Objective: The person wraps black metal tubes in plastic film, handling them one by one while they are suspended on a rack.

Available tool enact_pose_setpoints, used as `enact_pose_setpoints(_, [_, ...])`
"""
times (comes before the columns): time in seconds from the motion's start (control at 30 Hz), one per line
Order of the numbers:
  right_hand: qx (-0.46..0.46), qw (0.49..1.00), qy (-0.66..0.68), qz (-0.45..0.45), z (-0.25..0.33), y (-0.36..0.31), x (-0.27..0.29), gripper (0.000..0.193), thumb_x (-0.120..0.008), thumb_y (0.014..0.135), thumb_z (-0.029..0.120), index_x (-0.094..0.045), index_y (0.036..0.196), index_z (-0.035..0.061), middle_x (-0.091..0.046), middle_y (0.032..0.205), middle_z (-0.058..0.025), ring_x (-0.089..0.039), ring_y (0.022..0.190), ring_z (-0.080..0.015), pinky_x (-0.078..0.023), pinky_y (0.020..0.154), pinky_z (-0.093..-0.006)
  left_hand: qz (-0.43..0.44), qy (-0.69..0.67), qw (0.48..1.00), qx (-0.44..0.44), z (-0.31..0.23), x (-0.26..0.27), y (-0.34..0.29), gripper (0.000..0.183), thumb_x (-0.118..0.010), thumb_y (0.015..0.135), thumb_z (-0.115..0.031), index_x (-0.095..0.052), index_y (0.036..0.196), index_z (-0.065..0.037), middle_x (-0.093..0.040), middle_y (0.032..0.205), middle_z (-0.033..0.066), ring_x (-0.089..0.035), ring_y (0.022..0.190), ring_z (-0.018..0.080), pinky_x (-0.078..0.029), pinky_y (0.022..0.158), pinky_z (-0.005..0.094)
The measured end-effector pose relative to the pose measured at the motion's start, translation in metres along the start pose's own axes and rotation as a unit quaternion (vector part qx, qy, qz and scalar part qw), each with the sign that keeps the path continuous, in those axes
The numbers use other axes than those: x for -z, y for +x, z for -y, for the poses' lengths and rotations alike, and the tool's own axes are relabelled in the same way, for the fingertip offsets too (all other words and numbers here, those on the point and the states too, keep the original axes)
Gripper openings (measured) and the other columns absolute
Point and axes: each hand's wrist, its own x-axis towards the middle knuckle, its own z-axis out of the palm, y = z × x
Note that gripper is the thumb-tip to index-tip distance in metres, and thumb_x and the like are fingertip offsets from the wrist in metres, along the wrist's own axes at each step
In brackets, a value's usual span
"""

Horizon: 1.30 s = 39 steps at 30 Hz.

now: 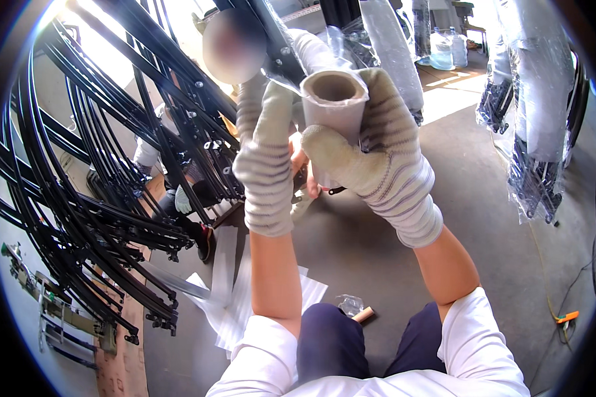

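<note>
Right hand (371, 159), in a striped knit glove, grips a cardboard tube (334, 99); left hand (266, 142) apparently closed on it, hemmed in by black metal frames (93, 172); concrete floor (496, 264) open rightward.

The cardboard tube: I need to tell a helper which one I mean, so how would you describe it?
Start at the person's two gloved hands raised mid-picture. The right hand grips a roll of clear film; the cardboard tube is its hollow core, open end facing the camera. Unlike the black metal frames around, it is pale, round and hollow.

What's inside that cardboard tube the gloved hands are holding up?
The cardboard tube looks hollow: its open end shows only a dark, empty bore. Deeper inside cannot be seen. The right hand wraps its lower part, hiding it, while the left hand is raised beside it.
</note>
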Motion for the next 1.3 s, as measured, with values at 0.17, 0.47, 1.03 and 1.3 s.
enact_pose_setpoints(0.17, [-0.006,0.993,-0.093,-0.07,-0.004,-0.037,-0.009,0.042,-0.069,0.066,0.012,-0.046,0.101,0.0043,-0.056,0.086,-0.0033,-0.054,0.075,-0.0103,-0.044,0.066,-0.0233,0.123,-0.17,0.97,0.125,-0.005,-0.011,-0.003,0.037,-0.055,0.079,-0.02,-0.045,0.109,0.0,-0.055,0.09,0.007,-0.054,0.08,0.0122,-0.046,0.071,0.0243])
enact_pose_setpoints(0.47, [-0.175,0.903,0.33,-0.214,-0.077,-0.069,-0.042,0.034,-0.058,0.078,0.017,-0.043,0.105,0.0038,-0.051,0.097,-0.0076,-0.054,0.089,-0.0142,-0.047,0.075,-0.0263,0.277,0.278,0.92,-0.015,-0.013,0.026,0.01,0.033,-0.052,0.079,-0.018,-0.047,0.104,0.003,-0.053,0.099,0.0132,-0.054,0.087,0.0187,-0.045,0.077,0.0284])
enact_pose_setpoints(1.03, [-0.241,0.899,0.237,-0.28,-0.086,-0.042,-0.072,0.03,-0.068,0.066,0.017,-0.052,0.089,0.0059,-0.053,0.073,0.0008,-0.046,0.062,-0.0059,-0.039,0.056,-0.022,0.314,0.036,0.929,0.192,-0.045,0.015,0.008,0.028,-0.05,0.071,0.0,-0.052,0.098,0.004,-0.056,0.092,0.0107,-0.055,0.085,0.0179,-0.043,0.079,0.0273])
enact_pose_setpoints(1.3, [-0.107,0.935,0.149,-0.304,-0.078,-0.038,-0.046,0.026,-0.067,0.066,0.009,-0.048,0.084,0.0062,-0.051,0.069,0.0013,-0.044,0.056,-0.0049,-0.038,0.051,-0.0204,0.419,0.0,0.902,0.105,-0.025,0.028,0.026,0.024,-0.052,0.073,0.0,-0.051,0.098,0.001,-0.058,0.088,0.0085,-0.057,0.077,0.0156,-0.046,0.07,0.023])
